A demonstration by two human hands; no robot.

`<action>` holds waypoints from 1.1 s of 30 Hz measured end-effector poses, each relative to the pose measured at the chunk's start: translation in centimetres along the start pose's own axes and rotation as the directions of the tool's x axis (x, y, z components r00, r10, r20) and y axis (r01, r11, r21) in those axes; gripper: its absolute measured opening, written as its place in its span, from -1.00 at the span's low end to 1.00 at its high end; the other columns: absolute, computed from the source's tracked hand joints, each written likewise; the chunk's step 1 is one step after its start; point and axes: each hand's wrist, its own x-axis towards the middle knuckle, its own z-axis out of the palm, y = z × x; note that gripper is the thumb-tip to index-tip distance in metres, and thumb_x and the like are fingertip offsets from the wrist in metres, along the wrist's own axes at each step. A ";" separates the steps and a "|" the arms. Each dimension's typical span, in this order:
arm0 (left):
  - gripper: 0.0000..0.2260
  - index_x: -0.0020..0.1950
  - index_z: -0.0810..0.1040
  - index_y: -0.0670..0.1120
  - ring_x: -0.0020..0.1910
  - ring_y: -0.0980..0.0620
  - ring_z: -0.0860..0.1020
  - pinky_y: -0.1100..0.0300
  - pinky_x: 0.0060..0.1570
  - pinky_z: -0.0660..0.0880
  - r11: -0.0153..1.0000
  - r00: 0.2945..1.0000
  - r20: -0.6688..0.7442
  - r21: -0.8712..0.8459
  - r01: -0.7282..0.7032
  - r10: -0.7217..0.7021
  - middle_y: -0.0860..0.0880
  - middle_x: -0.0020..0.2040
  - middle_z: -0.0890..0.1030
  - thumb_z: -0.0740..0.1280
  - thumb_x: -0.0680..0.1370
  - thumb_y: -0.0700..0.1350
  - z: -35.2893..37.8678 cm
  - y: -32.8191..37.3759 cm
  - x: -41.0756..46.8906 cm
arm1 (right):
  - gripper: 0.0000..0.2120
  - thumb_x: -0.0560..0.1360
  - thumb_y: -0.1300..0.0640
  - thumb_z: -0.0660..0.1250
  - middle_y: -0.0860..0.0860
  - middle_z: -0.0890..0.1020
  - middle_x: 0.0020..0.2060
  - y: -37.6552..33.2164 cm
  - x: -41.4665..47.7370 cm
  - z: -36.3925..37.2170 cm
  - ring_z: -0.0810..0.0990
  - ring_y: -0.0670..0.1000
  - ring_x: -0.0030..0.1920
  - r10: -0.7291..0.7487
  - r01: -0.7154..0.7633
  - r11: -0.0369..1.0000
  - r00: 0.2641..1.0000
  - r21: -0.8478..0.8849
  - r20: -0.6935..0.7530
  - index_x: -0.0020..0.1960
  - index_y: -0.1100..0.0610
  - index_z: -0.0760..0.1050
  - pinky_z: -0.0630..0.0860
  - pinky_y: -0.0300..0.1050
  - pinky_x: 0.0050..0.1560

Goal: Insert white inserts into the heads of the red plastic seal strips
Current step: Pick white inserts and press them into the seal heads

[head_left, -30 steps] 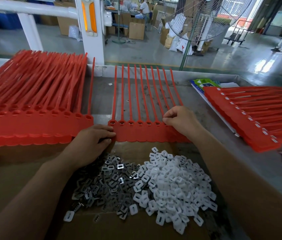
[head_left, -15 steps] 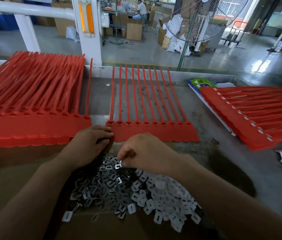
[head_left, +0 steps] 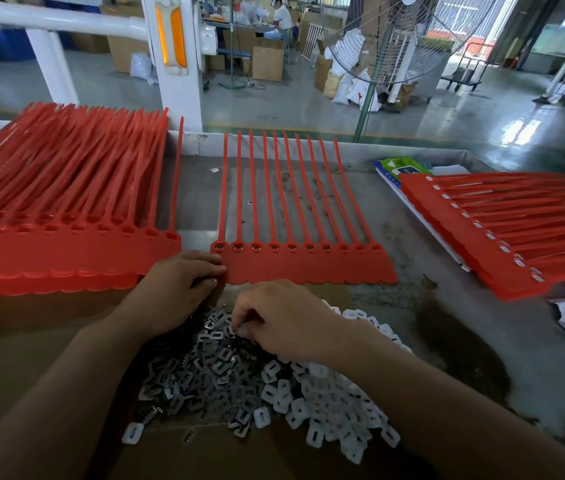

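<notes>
Over at the bench now: pins the near-left corner of the flat sheet of red seal strips (head_left: 305, 268) with the left hand (head_left: 177, 289), with fingers bent and bunched against the edge; pinching or merely pressing, cannot tell. Dips into the loose pile with the right hand (head_left: 281, 320), with fingertips (head_left: 237, 328) curled down and drawn together at the border between the grey metal clips (head_left: 204, 368) and the white inserts (head_left: 336, 403); cannot tell about any catch between them. Looks like the picking step, with the row of heads (head_left: 274, 247) just beyond both hands and tails pointing away. To do it well: take one white piece only, not a grey one; turn it slot-to-opening over a head, seat it flat, then press straight down until flush. Work along the row from one end, and hold that corner firm to stop any skating on the table (head_left: 447, 306). More red sheets stacked on the left (head_left: 49, 244) and on the right (head_left: 499, 237).
</notes>
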 end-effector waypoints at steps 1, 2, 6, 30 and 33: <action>-0.74 0.19 0.55 -0.09 0.16 0.25 0.34 0.36 0.21 0.18 1.000 1.000 -0.003 -0.002 0.002 -0.002 0.04 0.26 0.48 0.28 0.52 -0.22 0.0 0.0 0.0 | -0.81 0.46 0.12 0.35 -0.04 0.61 0.01 0.0 0.0 0.0 0.54 -0.05 0.02 0.002 -0.002 1.000 1.000 0.008 0.010 0.06 0.07 0.56 0.49 -0.03 0.05; -0.74 0.19 0.55 -0.09 0.15 0.26 0.34 0.37 0.20 0.17 1.000 1.000 -0.006 -0.005 0.006 -0.006 0.05 0.26 0.48 0.28 0.52 -0.22 0.0 0.0 0.0 | -0.79 0.45 0.10 0.37 -0.05 0.60 0.02 0.0 0.0 -0.1 0.53 -0.06 0.02 -0.005 0.005 1.000 1.000 0.006 0.023 0.09 0.06 0.55 0.49 -0.05 0.05; -0.75 0.19 0.55 -0.09 0.15 0.26 0.34 0.38 0.20 0.17 1.000 1.000 -0.009 -0.009 0.009 -0.009 0.05 0.26 0.48 0.28 0.52 -0.22 -0.1 0.1 -0.1 | -0.83 0.47 0.12 0.34 -0.07 0.60 0.02 -0.1 0.0 0.1 0.52 -0.06 0.04 -0.039 0.039 0.999 0.999 -0.022 0.020 0.04 0.06 0.59 0.48 -0.03 0.06; -0.74 0.21 0.54 -0.08 0.16 0.26 0.33 0.36 0.23 0.16 1.000 1.000 0.008 0.012 0.021 -0.021 0.06 0.28 0.46 0.27 0.53 -0.20 -0.3 0.4 -0.1 | -0.87 0.42 0.24 0.40 -0.14 0.62 -0.27 7.3 -1.2 -4.3 0.51 -0.39 -0.36 0.237 -0.122 0.948 0.886 0.292 -0.399 -0.03 0.16 0.64 0.41 -0.55 -0.25; -0.74 0.21 0.53 -0.07 0.17 0.26 0.32 0.36 0.24 0.15 1.000 1.000 0.011 0.008 0.027 -0.027 0.07 0.28 0.46 0.26 0.53 -0.20 -0.3 0.4 -0.1 | -0.91 0.36 0.20 0.47 -0.25 0.58 -0.36 8.7 -1.5 -4.7 0.53 -0.37 -0.34 0.311 -0.174 0.926 0.854 0.335 -0.417 -0.21 0.02 0.63 0.41 -0.54 -0.29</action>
